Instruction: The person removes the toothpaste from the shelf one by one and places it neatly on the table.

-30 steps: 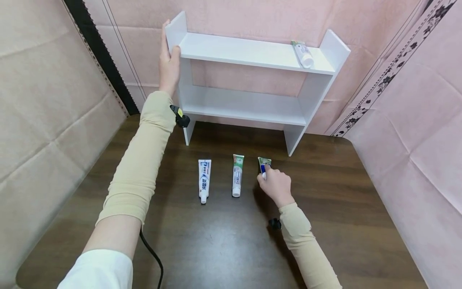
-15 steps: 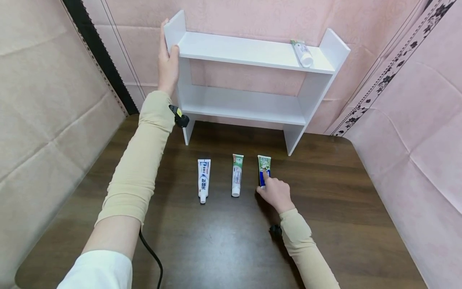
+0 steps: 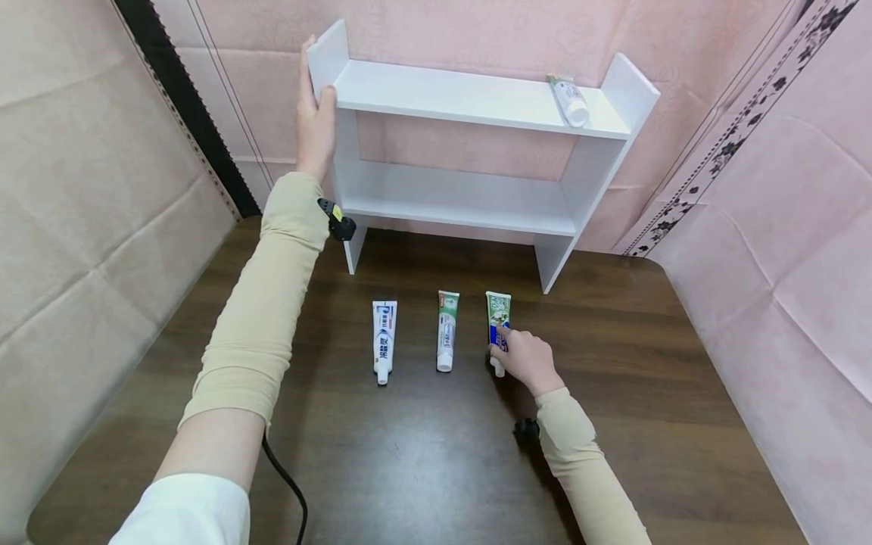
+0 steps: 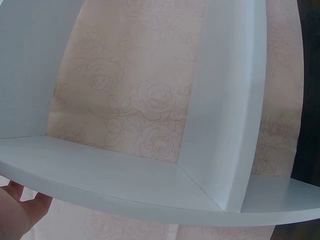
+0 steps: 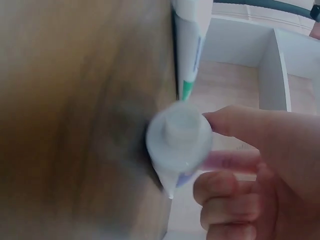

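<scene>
My left hand (image 3: 316, 125) holds the left side panel of a white two-tier shelf (image 3: 456, 197), thumb at its front edge. In the left wrist view, fingertips (image 4: 37, 205) show at the panel's edge. My right hand (image 3: 527, 359) has thumb and index finger on a green-and-blue toothpaste tube (image 3: 499, 310) lying on the table, cap toward me. The right wrist view shows that tube's white cap end (image 5: 180, 135) between them, other fingers curled. To its left lie a green-and-white tube (image 3: 446, 329) and a white-and-blue tube (image 3: 384, 341).
Another toothpaste tube (image 3: 570, 102) lies on the top tier at the right. The shelf stands at the back of the brown wooden table (image 3: 409, 469), against pink cloth (image 3: 477, 34). A black cable (image 3: 289, 481) runs beside the left forearm.
The right-hand tube, largely covered a second ago, now shows its printed face and cap. My right hand has shifted slightly right along it. The left hand stays on the shelf.
</scene>
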{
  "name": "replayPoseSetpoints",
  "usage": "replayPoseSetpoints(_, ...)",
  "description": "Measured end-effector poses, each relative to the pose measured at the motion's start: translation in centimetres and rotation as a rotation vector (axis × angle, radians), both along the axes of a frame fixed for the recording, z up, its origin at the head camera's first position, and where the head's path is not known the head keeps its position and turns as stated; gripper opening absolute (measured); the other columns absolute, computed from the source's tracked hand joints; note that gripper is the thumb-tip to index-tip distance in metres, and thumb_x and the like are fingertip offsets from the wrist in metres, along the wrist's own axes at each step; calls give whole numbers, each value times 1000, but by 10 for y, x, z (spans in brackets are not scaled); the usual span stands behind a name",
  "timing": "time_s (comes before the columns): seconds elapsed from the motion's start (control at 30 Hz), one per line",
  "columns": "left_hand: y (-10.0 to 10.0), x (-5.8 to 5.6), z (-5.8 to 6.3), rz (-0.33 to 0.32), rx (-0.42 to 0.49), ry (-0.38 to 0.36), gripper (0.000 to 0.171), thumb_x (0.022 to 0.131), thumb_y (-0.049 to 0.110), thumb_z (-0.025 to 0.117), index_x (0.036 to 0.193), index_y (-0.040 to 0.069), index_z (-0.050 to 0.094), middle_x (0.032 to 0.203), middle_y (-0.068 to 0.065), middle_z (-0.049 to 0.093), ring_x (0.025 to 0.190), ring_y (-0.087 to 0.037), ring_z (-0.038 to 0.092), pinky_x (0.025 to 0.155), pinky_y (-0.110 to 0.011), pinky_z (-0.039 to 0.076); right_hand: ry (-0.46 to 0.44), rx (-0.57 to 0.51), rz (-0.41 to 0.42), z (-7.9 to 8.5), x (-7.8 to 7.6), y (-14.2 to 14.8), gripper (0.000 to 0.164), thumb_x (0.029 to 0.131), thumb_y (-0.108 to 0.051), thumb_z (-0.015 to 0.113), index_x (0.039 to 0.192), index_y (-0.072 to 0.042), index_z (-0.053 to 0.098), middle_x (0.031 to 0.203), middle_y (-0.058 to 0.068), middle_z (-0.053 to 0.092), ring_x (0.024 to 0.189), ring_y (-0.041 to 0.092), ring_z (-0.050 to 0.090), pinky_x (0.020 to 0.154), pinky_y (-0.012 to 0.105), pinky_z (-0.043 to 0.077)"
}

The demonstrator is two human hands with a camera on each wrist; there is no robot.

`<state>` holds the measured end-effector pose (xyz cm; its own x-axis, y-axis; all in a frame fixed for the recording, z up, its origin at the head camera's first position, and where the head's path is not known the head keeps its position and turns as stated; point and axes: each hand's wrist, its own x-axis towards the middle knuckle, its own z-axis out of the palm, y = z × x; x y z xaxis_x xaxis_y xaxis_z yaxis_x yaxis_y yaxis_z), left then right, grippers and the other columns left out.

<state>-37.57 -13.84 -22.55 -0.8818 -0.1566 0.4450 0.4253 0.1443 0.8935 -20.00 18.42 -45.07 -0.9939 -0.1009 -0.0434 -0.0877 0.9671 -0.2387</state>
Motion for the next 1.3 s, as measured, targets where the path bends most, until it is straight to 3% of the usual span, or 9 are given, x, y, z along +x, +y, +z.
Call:
replayPoseSetpoints(0.17,0,1,0,2,0,2,61,99,16,31,155,36,16,155,15,32,130,-5,40,109,-22,30,-21,-16,38,8,-6,7,41,93,-28,61,127,-6,64,88,17,71,54,19,45,45,30,31)
replayPoseSetpoints(0.33,0,1,-1,1,-4,0,61,99,17,31,155,37,16,155,16,31,132,-5,38,110,-22,28,5,-14,68,24,-16,16,38,93,-27,60,123,-5,65,96,16,71,68,22,56,57,39,47)
replayPoseSetpoints(0.47,0,1,0,2,-13,7,61,99,17,31,155,36,16,156,18,29,133,-3,37,111,-20,27,65,-22,78,44,-25,23,37,92,-24,60,123,-4,64,89,15,68,68,22,57,60,43,49)
replayPoseSetpoints(0.57,0,1,1,3,-12,3,61,99,17,31,155,37,16,156,18,30,133,-3,37,110,-21,28,97,-35,79,66,-32,27,40,94,-25,58,128,-3,60,85,14,62,69,24,57,60,42,48)
replayPoseSetpoints(0.67,0,2,2,4,-10,0,61,99,17,31,155,36,16,156,17,31,133,-5,38,110,-22,29,149,-43,69,97,-40,32,46,96,-26,55,136,-4,52,104,21,64,86,33,62,72,49,52)
replayPoseSetpoints(0.8,0,4,3,2,-10,-3,61,99,17,31,155,36,16,156,17,30,134,-4,37,110,-20,28,279,-75,36,146,-51,33,52,96,-25,54,143,-4,43,124,25,58,106,40,57,86,56,49)
replayPoseSetpoints(0.97,-1,5,1,6,-6,-9,60,100,17,30,155,35,15,157,16,28,135,-1,35,112,-19,26,474,-126,-14,198,-60,30,54,96,-23,53,146,-7,39,122,23,56,109,39,51,89,55,45)
replayPoseSetpoints(1.1,-2,5,1,10,-5,-7,61,99,16,31,155,35,16,157,15,29,135,-3,36,111,-20,28,592,-144,-50,222,-65,28,55,95,-23,53,147,-12,38,123,22,55,112,39,49,95,54,39)
replayPoseSetpoints(1.3,-1,3,2,4,19,-15,61,99,16,32,154,37,18,155,14,33,131,-7,40,108,-24,32,639,-108,-74,243,-75,26,59,94,-23,52,150,-15,33,126,25,53,110,40,48,92,51,37)
